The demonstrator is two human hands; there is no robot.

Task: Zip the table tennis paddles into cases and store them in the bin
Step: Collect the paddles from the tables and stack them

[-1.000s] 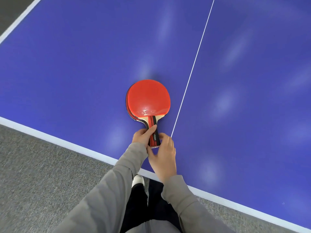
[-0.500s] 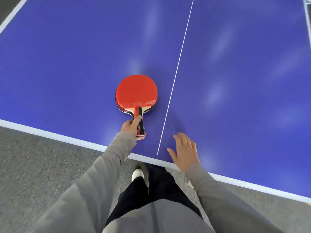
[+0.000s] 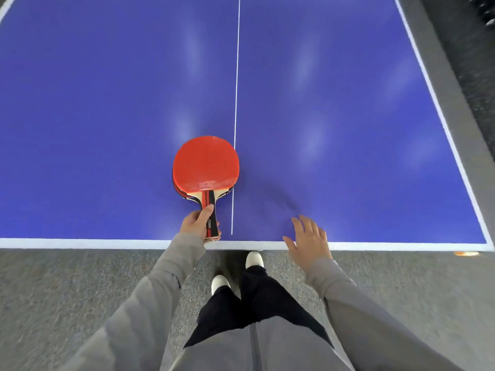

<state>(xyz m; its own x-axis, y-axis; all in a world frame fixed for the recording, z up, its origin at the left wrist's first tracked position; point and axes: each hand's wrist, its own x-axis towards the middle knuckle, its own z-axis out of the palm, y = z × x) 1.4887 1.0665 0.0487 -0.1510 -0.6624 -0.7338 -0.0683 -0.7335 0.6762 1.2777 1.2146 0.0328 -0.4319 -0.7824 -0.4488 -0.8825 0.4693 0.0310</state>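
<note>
Stacked table tennis paddles (image 3: 205, 163): handles now gripped by left hand (image 3: 197, 223) alone; right hand (image 3: 308, 241), released, hovers spread and empty above table (image 3: 348, 103) edge; casing not begun.

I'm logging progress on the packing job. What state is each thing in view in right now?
Paddles: stacked, uncased, red face up, over the table.
Left hand: grips the paddle handles.
Right hand: fingers spread, holds nothing, at the table's near edge.
Table: blue top, no case or bin on the part in view.
</note>
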